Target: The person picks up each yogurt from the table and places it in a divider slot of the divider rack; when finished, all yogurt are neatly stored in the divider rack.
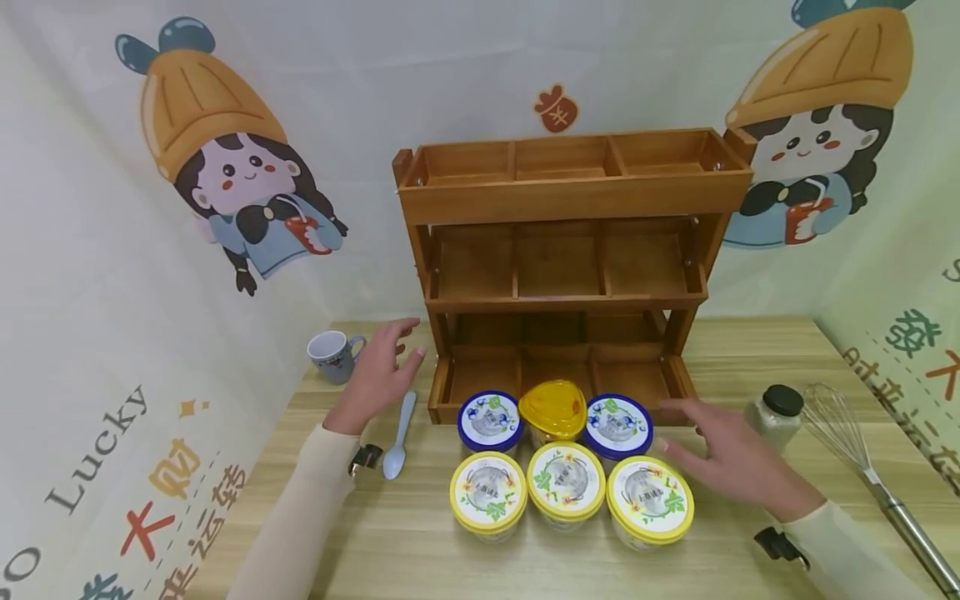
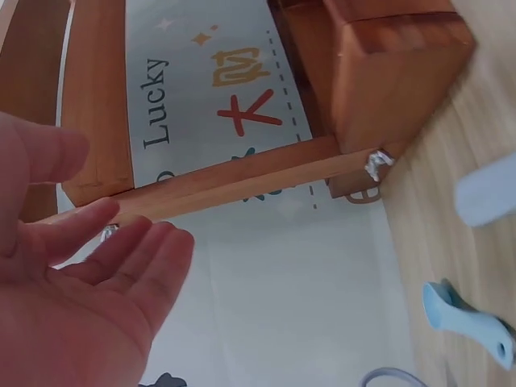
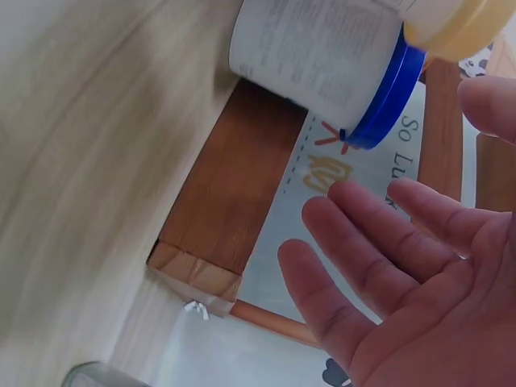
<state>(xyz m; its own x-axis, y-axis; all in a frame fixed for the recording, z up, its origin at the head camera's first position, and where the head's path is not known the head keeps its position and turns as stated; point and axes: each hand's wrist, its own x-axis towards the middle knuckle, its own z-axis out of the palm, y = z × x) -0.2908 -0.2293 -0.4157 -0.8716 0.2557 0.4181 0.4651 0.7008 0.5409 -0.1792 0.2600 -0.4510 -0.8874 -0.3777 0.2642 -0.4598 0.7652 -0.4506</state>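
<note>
Several round tubs stand in front of a three-tier wooden rack (image 1: 570,187): three yellow-lidded ones (image 1: 565,481) in the front row, two blue-lidded ones (image 1: 491,420) and a yellow triangular-lidded cup (image 1: 552,410) behind. My left hand (image 1: 378,372) hovers open beside the rack's left foot, above a pale blue spoon (image 1: 397,437). My right hand (image 1: 723,454) is open, fingers spread, just right of the right blue-lidded tub (image 1: 618,426) and holding nothing. The right wrist view shows that blue-lidded tub (image 3: 330,60) close to the fingers (image 3: 367,242).
A small mug (image 1: 332,356) stands at the left near the wall. A black-capped shaker jar (image 1: 776,414) and a metal whisk (image 1: 862,458) lie at the right. Printed cartoon walls close in the wooden table (image 1: 420,550) on three sides.
</note>
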